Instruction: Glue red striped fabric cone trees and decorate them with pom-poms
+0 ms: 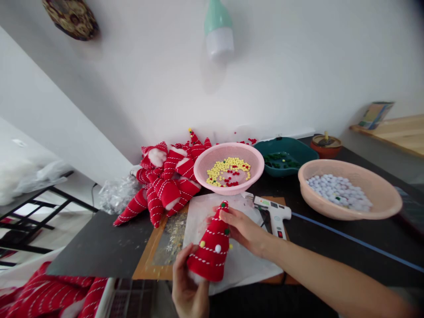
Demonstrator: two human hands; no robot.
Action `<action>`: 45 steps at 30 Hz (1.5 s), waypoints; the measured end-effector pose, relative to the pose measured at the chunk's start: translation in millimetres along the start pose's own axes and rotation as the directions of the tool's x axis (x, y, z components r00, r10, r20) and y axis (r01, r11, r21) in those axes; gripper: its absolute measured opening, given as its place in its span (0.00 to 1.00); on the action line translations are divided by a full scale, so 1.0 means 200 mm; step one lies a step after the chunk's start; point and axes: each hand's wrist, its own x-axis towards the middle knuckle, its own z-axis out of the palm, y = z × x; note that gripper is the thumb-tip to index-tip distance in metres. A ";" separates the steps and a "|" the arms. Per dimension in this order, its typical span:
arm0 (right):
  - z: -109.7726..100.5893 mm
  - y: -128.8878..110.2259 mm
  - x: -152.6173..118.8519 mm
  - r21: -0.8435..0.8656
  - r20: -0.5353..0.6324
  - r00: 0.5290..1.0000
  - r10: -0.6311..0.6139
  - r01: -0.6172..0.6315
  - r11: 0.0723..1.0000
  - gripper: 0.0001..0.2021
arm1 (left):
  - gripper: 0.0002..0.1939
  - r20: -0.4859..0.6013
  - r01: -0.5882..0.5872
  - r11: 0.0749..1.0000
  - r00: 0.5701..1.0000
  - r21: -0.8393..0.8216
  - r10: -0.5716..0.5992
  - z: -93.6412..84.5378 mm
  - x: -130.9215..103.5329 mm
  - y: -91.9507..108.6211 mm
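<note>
A red stuffed cone hat (208,258) with white stitched stripes stands tilted between my hands, dotted with small yellow, white and green pompoms. My left hand (188,282) grips its wide lower end, where white stuffing shows. Near the tip, my right hand (243,227) is closed around the narrow upper part, with a green pompom at the very top. Beneath lies a white sheet (248,274). To the right of my right hand, a white glue gun (276,214) rests on its side, a blue glue stick (351,240) trailing from its back.
Behind are a pink basket (228,190) of yellow and red pompoms and a teal tray (298,152) of green ones. White pompoms fill a peach basket (351,214) at right. Red cones (165,190) are piled at left; more fill a bin (106,300) below the table edge.
</note>
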 end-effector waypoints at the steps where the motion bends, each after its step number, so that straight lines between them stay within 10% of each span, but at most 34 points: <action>1: 0.00 0.00 0.00 0.020 -0.006 1.000 0.004 -0.004 1.000 0.23 | 0.28 0.003 0.038 0.999 0.999 -0.013 -0.038 0.00 -0.01 0.00; 9: 0.02 -0.01 -0.01 0.148 0.077 0.997 0.000 -0.011 0.989 0.28 | 0.34 0.044 0.239 0.960 0.971 -0.148 -0.235 0.04 0.00 0.03; 20: 0.02 -0.01 -0.01 0.195 0.002 0.999 -0.032 0.032 0.980 0.26 | 0.32 0.042 0.089 0.993 0.995 -0.075 -0.086 0.10 -0.01 0.05; 32: -0.02 0.00 -0.01 0.217 0.186 0.970 -0.160 0.118 0.969 0.20 | 0.37 0.080 0.475 0.761 0.866 -0.442 -0.494 0.24 0.01 0.29; 45: -0.01 0.05 -0.04 0.140 0.291 0.952 -0.090 0.051 0.989 0.33 | 0.42 -0.029 0.222 0.944 0.971 -0.242 -0.236 0.23 0.01 0.23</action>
